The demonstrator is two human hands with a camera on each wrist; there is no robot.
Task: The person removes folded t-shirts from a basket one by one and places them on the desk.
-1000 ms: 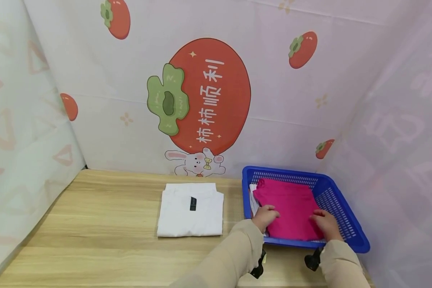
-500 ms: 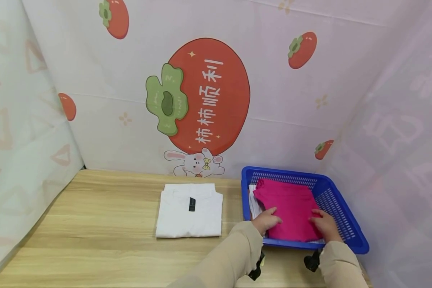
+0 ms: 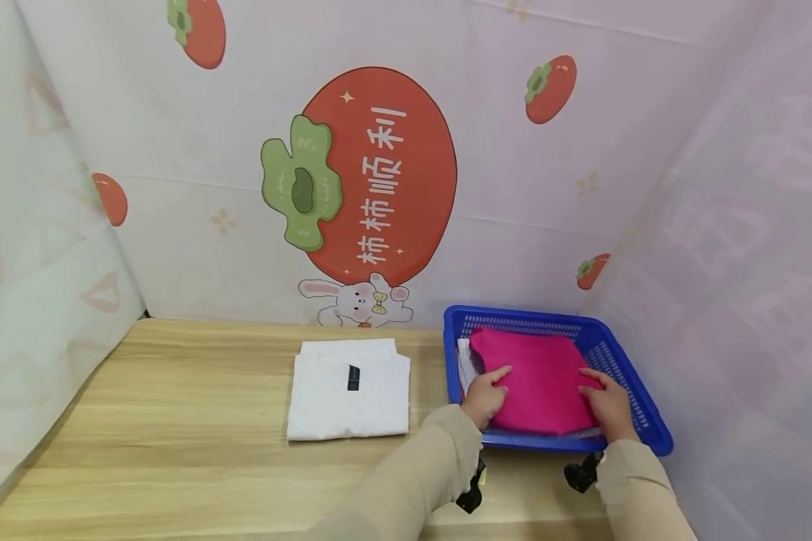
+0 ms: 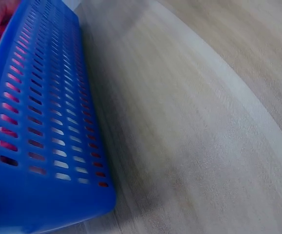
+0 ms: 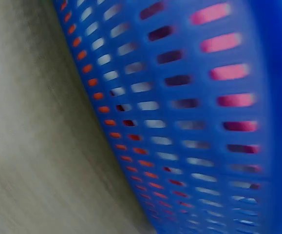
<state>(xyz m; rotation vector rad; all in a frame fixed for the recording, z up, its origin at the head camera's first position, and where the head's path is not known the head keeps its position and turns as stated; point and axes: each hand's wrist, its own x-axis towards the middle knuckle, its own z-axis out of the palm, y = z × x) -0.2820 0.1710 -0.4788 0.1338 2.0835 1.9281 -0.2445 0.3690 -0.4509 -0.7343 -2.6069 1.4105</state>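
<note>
Premises: a screened-off table booth, seemingly improvised; whether inside a home, shop or studio cannot be determined. Enclosure: pale printed hangings (image 3: 507, 173) on 3 sides, at 9, 12 and 3 o'clock, creased at 12. That face bears 1 large red persimmon print (image 3: 413, 165) with Chinese lettering and a cartoon rabbit (image 3: 359, 302). Work surface: wood-grain tabletop (image 3: 196, 421), at 7 o'clock.

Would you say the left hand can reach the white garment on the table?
Probably yes: only the basket side separates the left hand from the white garment, though that hand holds pink cloth.
</note>
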